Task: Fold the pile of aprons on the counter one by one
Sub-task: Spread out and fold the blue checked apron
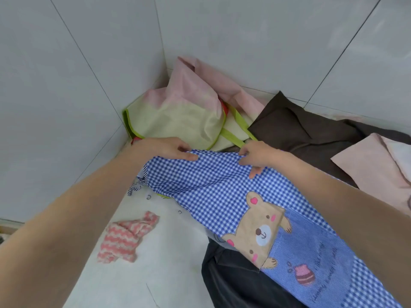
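A blue-and-white checked apron (pixel 213 190) with a tan bear patch lies stretched from the counter's middle toward the lower right. My left hand (pixel 171 148) pinches its far edge on the left side, and my right hand (pixel 255 156) pinches the same edge on the right. Behind them lies a cream apron with green trim (pixel 182 116) in the corner, under a pink apron (pixel 193 83). A dark brown apron (pixel 300 132) spreads at the right, and a pale pink one (pixel 375 165) lies on it.
A pink-and-white zigzag cloth (pixel 126 237) lies crumpled on the white counter (pixel 155 274) at the left. Dark grey fabric (pixel 233 283) sits under the checked apron near the bottom. Tiled walls (pixel 66 85) close in the corner on the left and back.
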Demonstrator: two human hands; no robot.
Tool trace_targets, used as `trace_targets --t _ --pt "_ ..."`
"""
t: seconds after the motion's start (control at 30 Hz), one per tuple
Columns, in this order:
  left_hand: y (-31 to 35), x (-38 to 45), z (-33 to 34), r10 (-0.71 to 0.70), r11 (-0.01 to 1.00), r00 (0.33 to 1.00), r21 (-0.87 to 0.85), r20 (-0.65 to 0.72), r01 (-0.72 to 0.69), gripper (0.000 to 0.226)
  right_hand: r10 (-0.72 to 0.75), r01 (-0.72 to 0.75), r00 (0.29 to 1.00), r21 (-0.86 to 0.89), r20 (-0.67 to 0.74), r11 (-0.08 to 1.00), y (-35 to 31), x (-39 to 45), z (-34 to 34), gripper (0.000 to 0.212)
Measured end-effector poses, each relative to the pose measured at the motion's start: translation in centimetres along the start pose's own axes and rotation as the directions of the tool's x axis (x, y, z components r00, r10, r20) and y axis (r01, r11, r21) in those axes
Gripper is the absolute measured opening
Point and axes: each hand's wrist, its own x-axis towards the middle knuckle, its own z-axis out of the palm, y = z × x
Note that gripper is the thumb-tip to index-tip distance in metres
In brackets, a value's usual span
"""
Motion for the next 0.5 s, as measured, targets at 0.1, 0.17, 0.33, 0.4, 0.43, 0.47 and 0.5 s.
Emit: trace_targets --t 0.1,0.17,0.33,0.4,0.43,0.47,0.5 --pt "0.4 0.5 0.5 0.03 0.999 0.994 0.016 -0.107 -0.028 0.037 0.001 -0.023 0.997 0.294 0.074 0.955 -0.8 0.2 1.2 0.029" --pt "-0.4 0.6 0.4 0.046 0.999 0.959 0.027 -0.281 -0.04 0.028 0.016 -0.038 0.998 0.372 0.062 0.927 -0.8 0.6 2.0 0.053" --pt "-5.1 -1.4 -0.9 -0.11 0.991 0.94 0.033 -0.324 0.127 0.029 0.128 -0.097 0.973 0.167 -0.192 0.981 0.0 1.3 1.5 0.034" --pt "-6.5 -2.1 -1.1 -0.161 0.986 0.896 -0.103 -0.415 0.13 0.031 0.124 -0.096 0.973 0.146 -0.194 0.985 -0.1 1.2 1.7 0.032" --pt "-7.0 -2.5 -1.0 -0.202 0.967 0.863 -0.233 -0.463 0.101 0.033 0.108 -0.084 0.976 0.131 -0.19 0.988 -0.6 1.2 1.9 0.033" --pt "-6.8 -2.7 -0.9 -0.255 0.924 0.833 -0.377 -0.491 0.061 0.034 0.081 -0.058 0.979 0.128 -0.188 0.99 -1.2 1.2 2.2 0.034" --pt "-6.7 -2.8 -0.5 -0.318 0.862 0.81 -0.506 -0.492 0.031 0.033 0.041 -0.016 0.982 0.131 -0.185 0.991 -2.0 1.3 2.5 0.035"
